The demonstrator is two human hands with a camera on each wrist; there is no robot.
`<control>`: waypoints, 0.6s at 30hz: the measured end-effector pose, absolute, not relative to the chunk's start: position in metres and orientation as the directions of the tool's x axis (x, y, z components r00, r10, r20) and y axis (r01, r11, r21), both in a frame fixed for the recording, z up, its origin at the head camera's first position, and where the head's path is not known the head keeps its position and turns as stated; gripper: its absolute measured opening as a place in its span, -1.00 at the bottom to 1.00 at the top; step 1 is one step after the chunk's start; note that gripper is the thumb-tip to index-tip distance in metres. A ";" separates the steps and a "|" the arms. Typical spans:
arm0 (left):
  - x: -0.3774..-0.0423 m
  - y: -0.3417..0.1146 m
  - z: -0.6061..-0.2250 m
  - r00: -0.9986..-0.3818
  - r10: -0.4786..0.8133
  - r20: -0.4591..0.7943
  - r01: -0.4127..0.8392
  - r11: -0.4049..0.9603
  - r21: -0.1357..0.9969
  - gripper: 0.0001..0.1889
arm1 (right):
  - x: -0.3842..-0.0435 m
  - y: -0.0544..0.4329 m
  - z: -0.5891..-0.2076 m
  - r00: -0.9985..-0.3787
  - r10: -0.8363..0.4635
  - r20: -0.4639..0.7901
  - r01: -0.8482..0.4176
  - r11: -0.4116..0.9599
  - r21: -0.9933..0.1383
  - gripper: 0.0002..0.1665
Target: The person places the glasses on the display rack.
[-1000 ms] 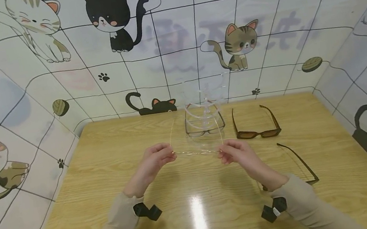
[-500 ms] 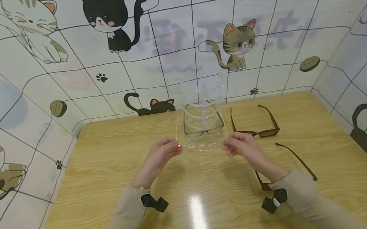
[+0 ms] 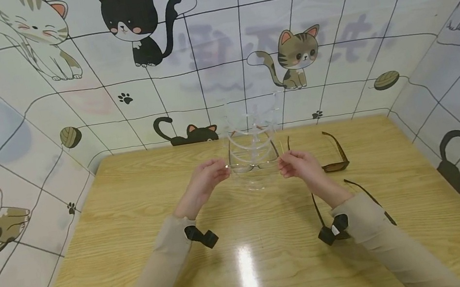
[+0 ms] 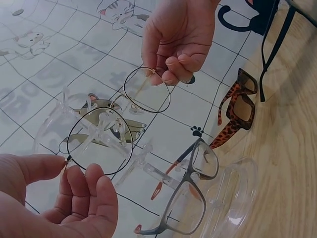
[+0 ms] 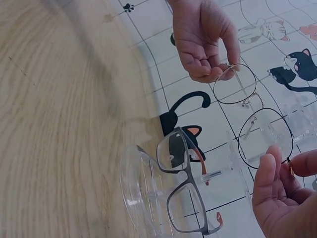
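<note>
Between my hands are thin, round wire-rimmed eyeglasses, held up in front of a clear display stand. My left hand pinches one end of the frame near the hinge between thumb and fingers. At the opposite hinge, my right hand pinches the other end. The temples point away from me toward the stand. Lower on the stand rest grey rectangular eyeglasses with orange-brown temple tips, below the wire pair in both wrist views.
Tortoiseshell sunglasses lie on the wooden table right of the stand. Nearer me are dark-framed glasses, partly hidden under my right forearm. A wall sheet with cartoon cats rises behind the table.
Both hands have moved forward and up with the wire-rimmed eyeglasses, bringing them to the stand. They now overlap the grey pair in the head view.
</note>
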State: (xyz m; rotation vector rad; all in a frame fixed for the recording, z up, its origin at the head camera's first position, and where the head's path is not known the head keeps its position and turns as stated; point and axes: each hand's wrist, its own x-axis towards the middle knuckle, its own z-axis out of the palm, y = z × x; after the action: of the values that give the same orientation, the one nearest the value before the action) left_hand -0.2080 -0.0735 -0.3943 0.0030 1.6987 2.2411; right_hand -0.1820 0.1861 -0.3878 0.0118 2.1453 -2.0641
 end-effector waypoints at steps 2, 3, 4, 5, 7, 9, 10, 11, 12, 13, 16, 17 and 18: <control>-0.213 -0.072 -0.394 -0.948 0.248 -0.200 -0.262 -0.250 0.932 -0.92 | -0.188 0.186 -0.388 -0.986 -0.105 -0.128 0.123 0.050 -0.991 -0.74; -0.215 -0.071 -0.395 -0.949 0.244 -0.201 -0.263 -0.255 0.931 -0.89 | -0.190 0.186 -0.388 -0.986 -0.099 -0.133 0.129 0.052 -0.990 -0.74; -0.216 -0.070 -0.395 -0.949 0.241 -0.205 -0.266 -0.258 0.929 -0.88 | -0.193 0.186 -0.388 -0.986 -0.094 -0.139 0.134 0.056 -0.989 -0.73; -0.218 -0.069 -0.395 -0.948 0.236 -0.211 -0.272 -0.265 0.925 -0.86 | -0.195 0.187 -0.388 -0.986 -0.087 -0.141 0.136 0.058 -0.989 -0.73; -0.222 -0.067 -0.396 -0.947 0.232 -0.222 -0.283 -0.277 0.918 -0.87 | -0.200 0.186 -0.388 -0.987 -0.071 -0.145 0.141 0.062 -0.988 -0.73; -0.225 -0.065 -0.397 -0.946 0.222 -0.237 -0.296 -0.291 0.910 -0.91 | -0.205 0.186 -0.388 -0.988 -0.053 -0.148 0.145 0.061 -0.988 -0.73; -0.227 -0.064 -0.398 -0.945 0.213 -0.246 -0.303 -0.297 0.905 -0.93 | -0.207 0.186 -0.388 -0.988 -0.046 -0.150 0.147 0.065 -0.987 -0.73; -0.229 -0.063 -0.398 -0.945 0.206 -0.253 -0.308 -0.308 0.900 -0.94 | -0.209 0.186 -0.388 -0.988 -0.040 -0.152 0.149 0.066 -0.987 -0.72; -0.231 -0.062 -0.399 -0.946 0.199 -0.257 -0.310 -0.313 0.898 -0.93 | -0.211 0.185 -0.388 -0.988 -0.035 -0.154 0.151 0.066 -0.986 -0.71; -0.233 -0.061 -0.400 -0.946 0.190 -0.263 -0.312 -0.318 0.895 -0.92 | -0.213 0.185 -0.388 -0.987 -0.029 -0.156 0.154 0.068 -0.986 -0.69; -0.238 -0.058 -0.402 -0.948 0.170 -0.269 -0.311 -0.318 0.895 -0.78 | -0.219 0.184 -0.389 -0.986 -0.010 -0.166 0.165 0.068 -0.984 -0.66; -0.240 -0.057 -0.403 -0.949 0.164 -0.270 -0.310 -0.319 0.895 -0.74 | -0.221 0.184 -0.389 -0.985 0.001 -0.171 0.171 0.064 -0.983 -0.65; -0.241 -0.056 -0.403 -0.949 0.157 -0.273 -0.311 -0.319 0.895 -0.72 | -0.223 0.184 -0.389 -0.984 0.012 -0.176 0.176 0.063 -0.982 -0.66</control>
State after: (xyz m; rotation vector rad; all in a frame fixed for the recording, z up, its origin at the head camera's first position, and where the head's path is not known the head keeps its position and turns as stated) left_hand -0.2415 -0.0564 -0.4034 -0.1963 1.6291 2.3325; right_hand -0.2228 0.1837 -0.3891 0.1957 2.1986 -2.0625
